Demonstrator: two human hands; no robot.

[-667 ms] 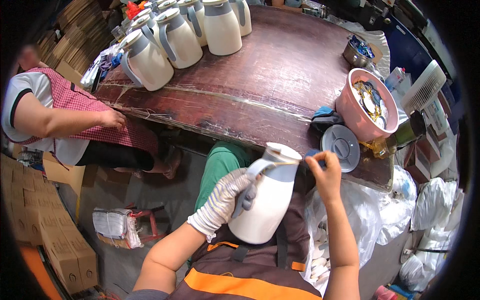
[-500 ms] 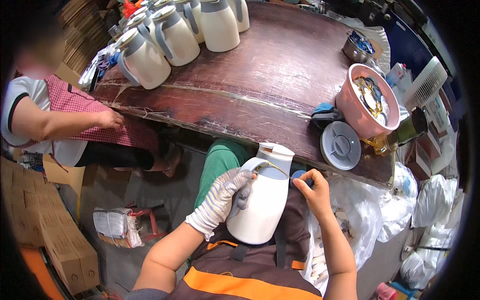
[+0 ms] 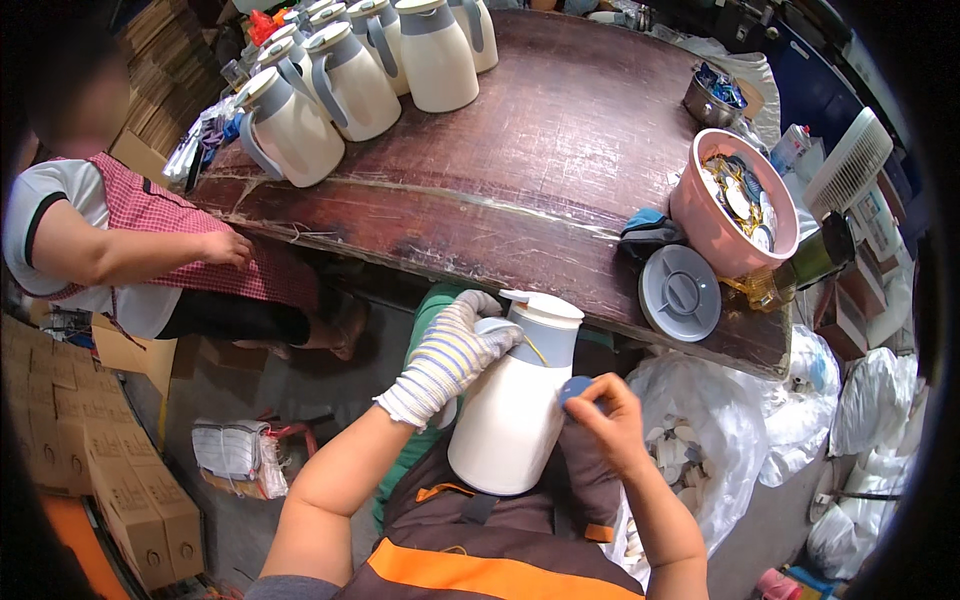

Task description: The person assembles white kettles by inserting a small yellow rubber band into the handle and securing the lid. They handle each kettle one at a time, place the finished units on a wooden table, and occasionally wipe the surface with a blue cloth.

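A white vacuum jug with a grey neck and white lid stands tilted on my lap. My left hand, in a striped knit glove, is closed round the top of its grey handle. At the jug's right side my right hand, bare, pinches a round blue tag between thumb and fingers. A yellow cord lies slantwise across the grey neck; whether it joins the tag does not show.
Several similar jugs stand at the back left of the dark wooden table. A pink bucket of round tags and a grey disc-shaped lid are at right. Another person's hand is at the left edge.
My left hand has shifted up to the handle's top. My right hand has come lower and nearer with the blue tag, which now shows in front of the jug's side. The jug leans slightly differently.
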